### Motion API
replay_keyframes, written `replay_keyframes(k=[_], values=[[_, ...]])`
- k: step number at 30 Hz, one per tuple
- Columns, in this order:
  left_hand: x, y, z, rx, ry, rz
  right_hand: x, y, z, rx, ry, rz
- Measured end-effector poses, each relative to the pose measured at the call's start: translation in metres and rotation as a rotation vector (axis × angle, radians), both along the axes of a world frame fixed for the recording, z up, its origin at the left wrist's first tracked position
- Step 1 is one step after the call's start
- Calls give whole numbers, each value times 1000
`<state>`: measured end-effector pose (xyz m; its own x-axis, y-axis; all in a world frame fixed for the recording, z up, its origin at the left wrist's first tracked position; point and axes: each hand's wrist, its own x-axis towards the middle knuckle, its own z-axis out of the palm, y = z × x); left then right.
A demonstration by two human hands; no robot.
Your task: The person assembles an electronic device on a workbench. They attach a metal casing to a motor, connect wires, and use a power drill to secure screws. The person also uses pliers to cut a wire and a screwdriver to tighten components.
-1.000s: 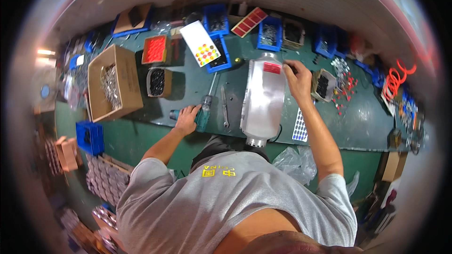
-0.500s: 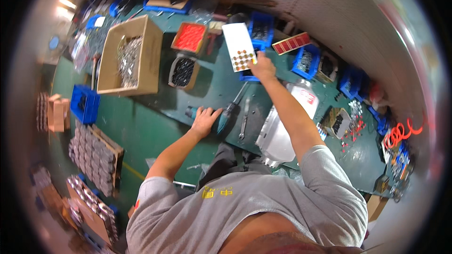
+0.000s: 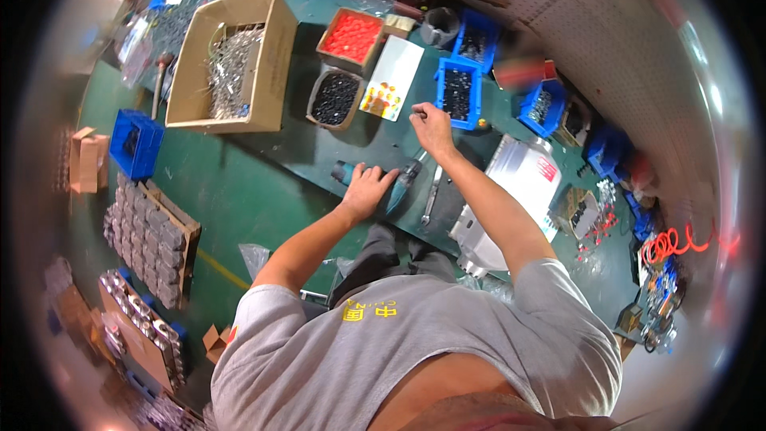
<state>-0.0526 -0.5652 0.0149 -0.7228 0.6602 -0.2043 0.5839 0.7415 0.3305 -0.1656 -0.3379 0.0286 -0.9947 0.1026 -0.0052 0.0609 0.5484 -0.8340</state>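
Note:
My left hand (image 3: 367, 189) grips a teal and black cordless drill (image 3: 401, 188) lying at the bench's near edge, its bit pointing away from me. My right hand (image 3: 433, 129) is pinched closed just left of a blue bin (image 3: 476, 96) of small black parts. Something small and dark shows at its fingertips, too small to name. A white sheet with round orange stickers (image 3: 395, 72) lies beyond the right hand, to its left. An open-ended wrench (image 3: 432, 195) rests between the drill and a silver metal housing (image 3: 511, 191), which sits under my right forearm.
A large cardboard box (image 3: 275, 80) of metal pieces stands at the left, beside boxes of red parts (image 3: 352, 36) and black parts (image 3: 335, 100). More blue bins (image 3: 542, 108) line the back right. A red coiled hose (image 3: 674, 243) hangs at the far right.
The sticker sheet, earlier over the blue bin at my right hand, now lies further left, out of that hand. The right hand has drawn nearer and left. The left hand stays on the drill.

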Motion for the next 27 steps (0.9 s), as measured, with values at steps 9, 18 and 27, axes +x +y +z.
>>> replay_keyframes(k=[9, 18, 27], values=[[2, 2, 4, -60, 8, -3, -68, -146, 24, 362, 483, 561], [6, -4, -3, -66, 50, -8, -90, -168, 5, 773, 179, 680], [1, -5, -5, 22, 39, -23, -99, -160, 21, -142, 252, 238]])
